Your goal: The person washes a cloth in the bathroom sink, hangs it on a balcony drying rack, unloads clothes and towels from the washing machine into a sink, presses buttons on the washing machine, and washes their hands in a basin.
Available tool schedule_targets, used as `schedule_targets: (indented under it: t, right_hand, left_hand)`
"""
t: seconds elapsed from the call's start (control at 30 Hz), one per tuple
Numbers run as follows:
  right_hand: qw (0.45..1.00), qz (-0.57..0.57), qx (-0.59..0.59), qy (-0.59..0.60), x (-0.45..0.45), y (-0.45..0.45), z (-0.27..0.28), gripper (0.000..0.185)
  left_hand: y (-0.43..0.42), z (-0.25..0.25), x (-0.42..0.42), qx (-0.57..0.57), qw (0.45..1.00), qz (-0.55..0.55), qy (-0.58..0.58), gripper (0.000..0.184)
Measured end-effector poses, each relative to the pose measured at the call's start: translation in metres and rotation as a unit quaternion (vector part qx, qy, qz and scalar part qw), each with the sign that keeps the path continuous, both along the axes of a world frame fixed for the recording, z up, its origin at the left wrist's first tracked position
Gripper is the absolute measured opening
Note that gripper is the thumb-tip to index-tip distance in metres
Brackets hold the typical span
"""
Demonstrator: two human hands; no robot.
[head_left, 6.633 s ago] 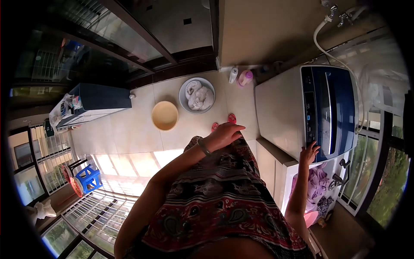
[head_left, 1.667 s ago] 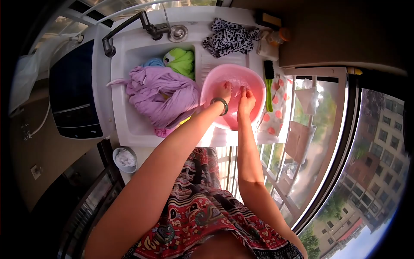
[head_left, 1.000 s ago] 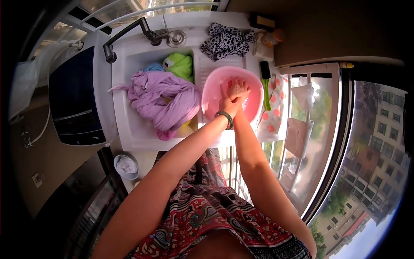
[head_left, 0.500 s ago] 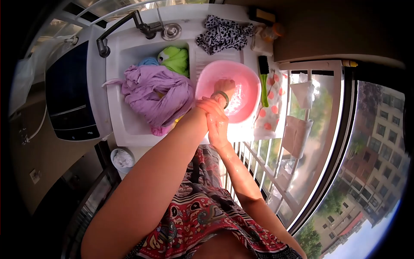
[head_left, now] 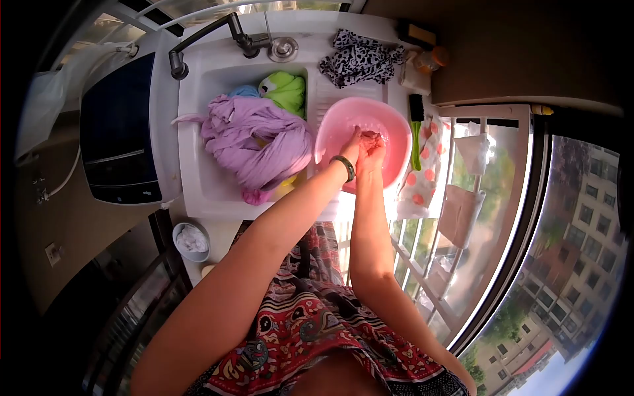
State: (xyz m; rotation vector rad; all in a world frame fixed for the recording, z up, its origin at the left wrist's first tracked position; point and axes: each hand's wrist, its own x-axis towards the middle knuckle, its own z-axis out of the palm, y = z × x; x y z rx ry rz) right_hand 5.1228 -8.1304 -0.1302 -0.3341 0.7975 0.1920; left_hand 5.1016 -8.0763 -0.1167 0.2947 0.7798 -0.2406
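Both hands are low inside the pink basin (head_left: 329,135), over the rippling water in it. A dark bangle circles the wrist of my left hand (head_left: 353,146). Against it on the right is my right hand (head_left: 372,149), its fingers loosely curled and wet. The two hands are cupped side by side, open, with no object visible in them. Some fingertips are hard to make out against the water. The basin stands on the ribbed right part of the white sink (head_left: 198,208).
Left of the basin, the sink bowl holds lilac cloth (head_left: 254,142) and a green cloth (head_left: 285,91). Patterned cloth (head_left: 360,58) lies behind. A green brush (head_left: 416,132) is at the right, the black faucet (head_left: 244,41) behind, a pail (head_left: 191,241) lower left.
The view has gone from the room with the washing machine to the sink. My right hand has left my left forearm and moved forward into the basin beside my left hand.
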Motion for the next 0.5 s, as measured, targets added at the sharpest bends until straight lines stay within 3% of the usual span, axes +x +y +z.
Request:
schedule_targets:
  t: [0.07,0.1,0.17,0.2,0.23,0.27,0.3,0.37,0.43,0.47,0.5]
  right_hand:
    - [0.999,-0.031,0.0,-0.028,0.014,0.003,0.001,0.026]
    - [0.998,0.035,-0.046,-0.036,0.024,0.006,0.008,0.024]
    - [0.975,0.163,-0.138,-0.053,0.042,0.008,0.018,0.022]
    - [0.856,0.277,-0.425,-0.096,0.049,0.006,0.006,0.023]
    - [0.856,0.273,-0.427,-0.098,0.047,0.009,0.015,0.023]
    - [0.617,0.346,-0.686,-0.171,0.042,0.015,0.03,0.023]
    - [0.293,0.374,-0.853,-0.215,0.035,0.016,0.04,0.022]
    - [0.273,0.391,-0.85,-0.223,0.028,0.007,0.055,0.019]
    - [0.386,0.497,-0.744,-0.224,0.025,-0.018,0.067,0.018]
    - [0.357,0.387,-0.763,-0.375,0.02,-0.036,0.065,0.018]
    - [0.351,0.442,-0.735,-0.375,0.028,-0.044,0.091,0.015]
  left_hand:
    - [0.011,0.048,-0.019,-0.017,0.988,-0.156,0.005,0.042]
    - [0.01,0.062,-0.034,-0.023,0.979,-0.195,-0.053,0.057]
    - [0.004,0.103,-0.059,0.085,0.97,-0.218,-0.066,0.074]
    - [0.0,0.122,-0.07,0.118,0.967,-0.201,-0.103,0.081]
    - [-0.003,0.134,-0.075,0.15,0.961,-0.184,-0.141,0.088]
    - [-0.007,0.126,-0.076,0.179,0.946,-0.203,-0.178,0.094]
    - [-0.005,0.114,-0.066,0.24,0.921,-0.264,-0.161,0.088]
    - [0.011,0.102,-0.044,0.363,0.849,-0.362,-0.125,0.067]
    - [0.037,0.099,-0.022,0.537,0.733,-0.395,-0.134,0.054]
    - [0.047,0.092,-0.005,0.546,0.701,-0.437,-0.137,0.054]
    - [0.054,0.086,0.007,0.555,0.668,-0.477,-0.139,0.056]
